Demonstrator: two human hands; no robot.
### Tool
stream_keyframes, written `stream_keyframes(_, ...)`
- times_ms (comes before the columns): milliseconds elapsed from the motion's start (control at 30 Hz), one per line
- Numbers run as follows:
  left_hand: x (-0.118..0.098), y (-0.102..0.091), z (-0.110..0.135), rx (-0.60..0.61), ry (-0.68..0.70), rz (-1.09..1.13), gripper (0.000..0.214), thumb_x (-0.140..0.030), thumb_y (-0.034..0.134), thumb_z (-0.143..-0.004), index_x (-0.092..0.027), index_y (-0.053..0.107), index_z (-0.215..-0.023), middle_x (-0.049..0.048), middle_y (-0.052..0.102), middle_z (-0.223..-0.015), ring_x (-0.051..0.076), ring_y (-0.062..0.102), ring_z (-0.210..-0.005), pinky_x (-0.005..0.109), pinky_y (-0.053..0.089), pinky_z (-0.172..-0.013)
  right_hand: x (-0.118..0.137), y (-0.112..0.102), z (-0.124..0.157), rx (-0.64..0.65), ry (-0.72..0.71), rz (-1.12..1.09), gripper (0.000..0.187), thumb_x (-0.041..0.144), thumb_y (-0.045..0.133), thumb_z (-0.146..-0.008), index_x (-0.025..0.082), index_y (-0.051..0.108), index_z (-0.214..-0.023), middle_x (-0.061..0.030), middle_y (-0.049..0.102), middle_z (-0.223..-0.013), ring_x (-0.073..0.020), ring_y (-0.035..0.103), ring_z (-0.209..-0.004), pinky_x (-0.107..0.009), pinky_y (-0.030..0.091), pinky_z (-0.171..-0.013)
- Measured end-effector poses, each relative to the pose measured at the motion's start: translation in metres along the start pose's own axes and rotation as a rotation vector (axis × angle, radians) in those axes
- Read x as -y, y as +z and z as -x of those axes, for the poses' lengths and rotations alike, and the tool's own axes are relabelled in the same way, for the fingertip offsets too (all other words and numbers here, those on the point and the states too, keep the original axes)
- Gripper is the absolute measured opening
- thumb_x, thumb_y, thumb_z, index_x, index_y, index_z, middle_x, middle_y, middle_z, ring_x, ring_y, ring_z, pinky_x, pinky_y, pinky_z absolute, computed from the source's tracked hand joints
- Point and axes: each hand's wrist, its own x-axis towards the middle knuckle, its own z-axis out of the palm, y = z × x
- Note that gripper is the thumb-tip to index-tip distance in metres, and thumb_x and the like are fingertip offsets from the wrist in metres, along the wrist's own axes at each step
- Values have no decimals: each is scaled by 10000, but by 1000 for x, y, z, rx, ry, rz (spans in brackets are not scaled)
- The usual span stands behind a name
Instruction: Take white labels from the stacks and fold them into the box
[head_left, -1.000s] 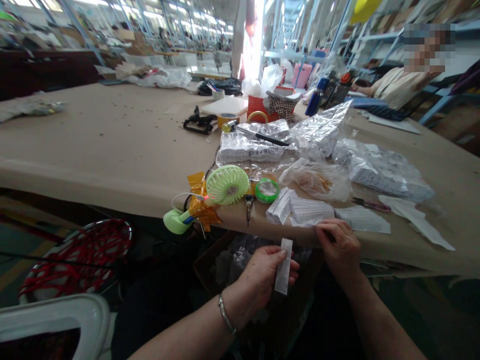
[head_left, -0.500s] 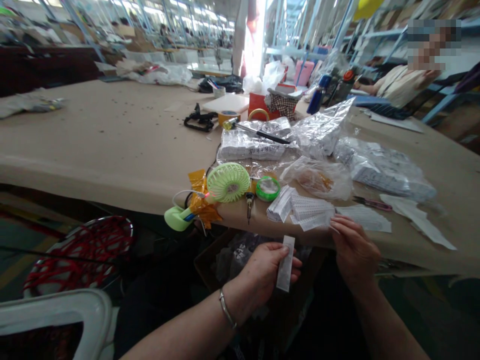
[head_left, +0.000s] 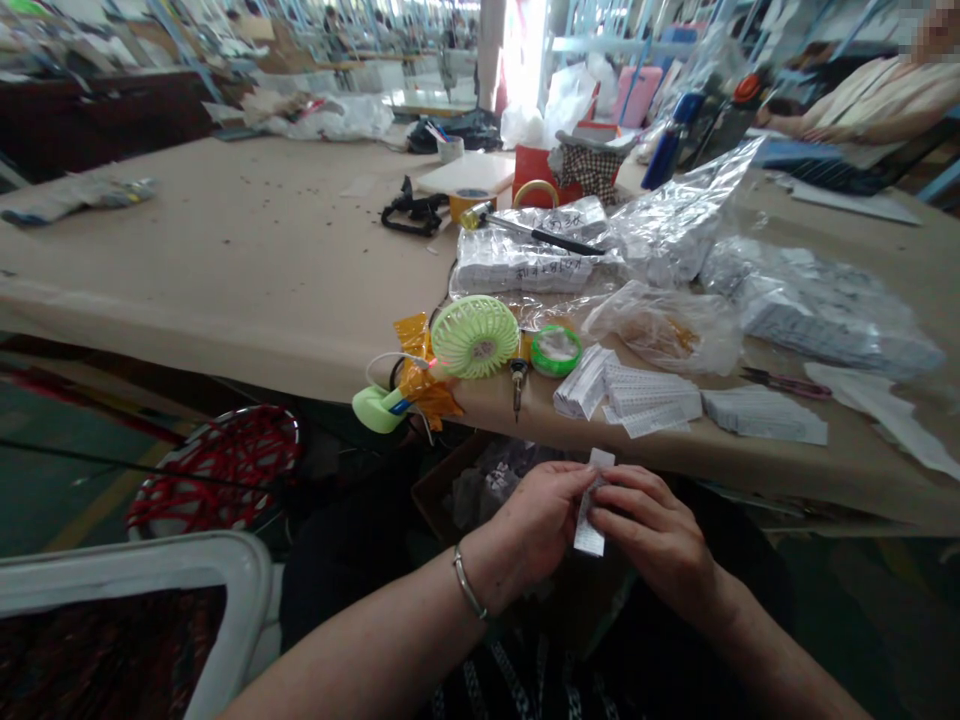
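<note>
A narrow white printed label (head_left: 591, 541) is upright between my hands, just off the table's near edge. My left hand (head_left: 541, 512) pinches it from the left, thumb across its upper part. From the right, the bent fingers of my right hand (head_left: 664, 530) close on the same label; whether they hold a second one cannot be made out. On the table edge beyond lie a stack of folded labels (head_left: 583, 384), a fanned pile of printed labels (head_left: 649, 392) and a flatter spread of labels (head_left: 765, 415).
A green fan (head_left: 475, 338) is taped at the edge beside a soldering-iron-like tool (head_left: 517, 388) and a green round container (head_left: 556, 350). Behind are bagged label bundles (head_left: 517, 270), a hammer (head_left: 540, 236) and thread snips (head_left: 784, 382). A co-worker (head_left: 862, 110) sits far right.
My right hand has come from the label pile on the table down to the label in my left hand. The view has shifted, and the co-worker's arm is lower.
</note>
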Motion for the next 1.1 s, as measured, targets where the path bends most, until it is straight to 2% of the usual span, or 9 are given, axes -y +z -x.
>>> stream_keyframes(200,4,1,-1,-51,17,-13,211,-186,765,-593,-66,652,-725,43,613,-640,78,531,-518,194,366,-506,6,4,0,3,10,-29,235,75,582,-828,211,675,-995,-53,701,-963,-214,570,-1113,-381,521,-907)
stream_keyframes(333,5,0,-1,-129,18,-42,141,-162,708,-688,-76,631,-768,46,627,-632,88,552,-496,189,414,-488,1,-7,7,13,32,17,390,92,597,-815,194,567,-1190,-83,670,-1064,-239,531,-1158,-414,503,-932)
stream_keyframes(400,3,-2,0,-147,-39,-124,126,-198,627,-780,-82,622,-831,81,661,-670,137,603,-528,248,482,-522,-14,-22,15,-62,138,163,473,159,594,-831,194,483,-1289,-112,629,-1139,-262,506,-1182,-450,478,-951)
stream_keyframes(500,2,-4,0,-188,-73,-189,109,-184,563,-830,-82,600,-850,103,678,-697,159,634,-569,267,510,-541,-45,-49,34,-199,427,540,587,338,566,-855,121,384,-1370,-198,539,-1243,-330,450,-1221,-533,398,-994)
stream_keyframes(567,4,-5,0,-195,-88,-189,97,-175,560,-834,-82,588,-837,97,675,-683,153,633,-562,264,514,-540,-63,-64,48,-149,548,734,677,449,529,-853,54,359,-1377,-249,484,-1298,-384,395,-1253,-573,354,-1000)
stream_keyframes(633,7,-5,1,-189,-105,-187,97,-180,563,-835,-85,577,-824,93,671,-671,149,629,-552,261,515,-537,-74,-71,62,-34,566,807,616,444,487,-875,65,403,-1352,-232,484,-1321,-381,397,-1255,-572,334,-1010)
stream_keyframes(767,10,-4,3,-202,-111,-193,94,-181,556,-839,-91,571,-816,87,669,-672,144,629,-555,254,515,-537,-82,-75,78,-18,496,783,392,305,459,-907,123,532,-1246,-162,586,-1237,-294,483,-1204,-491,362,-1019)
stream_keyframes(967,8,-3,5,-225,-91,-208,102,-184,555,-840,-90,584,-815,94,670,-682,140,632,-543,242,515,-530,-84,-87,76,-229,435,606,190,226,531,-875,179,676,-987,-93,700,-991,-233,628,-999,-436,468,-931)
stream_keyframes(1100,8,-3,6,-224,-106,-227,116,-193,531,-851,-92,584,-828,101,671,-695,133,614,-501,240,493,-506,-55,-76,54,-448,457,396,182,144,615,-813,207,686,-967,-68,693,-986,-223,650,-953,-434,498,-899)
